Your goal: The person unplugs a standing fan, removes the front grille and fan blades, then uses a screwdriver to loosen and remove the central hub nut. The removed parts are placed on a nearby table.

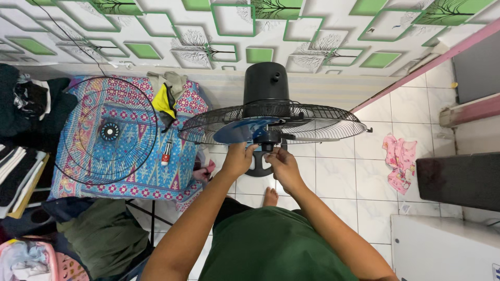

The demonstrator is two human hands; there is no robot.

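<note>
A black standing fan (266, 83) faces up toward me, its rear wire guard (323, 125) still on and its blue blade (237, 131) exposed. My left hand (238, 158) grips the edge of the blue blade from below. My right hand (281, 162) pinches the black hub cap (267, 140) at the blade's centre. The detached front wire guard (107, 130) lies flat on a patterned blue and pink mattress (146, 177) to the left. A red and white screwdriver (166, 152) rests on that mattress beside the guard.
The fan's round base (259, 165) and my bare foot (270, 196) stand on white floor tiles. A pink cloth (400, 161) lies on the floor to the right. Folded clothes (15, 171) pile at the left; a dark cabinet (461, 179) and white appliance (442, 247) stand right.
</note>
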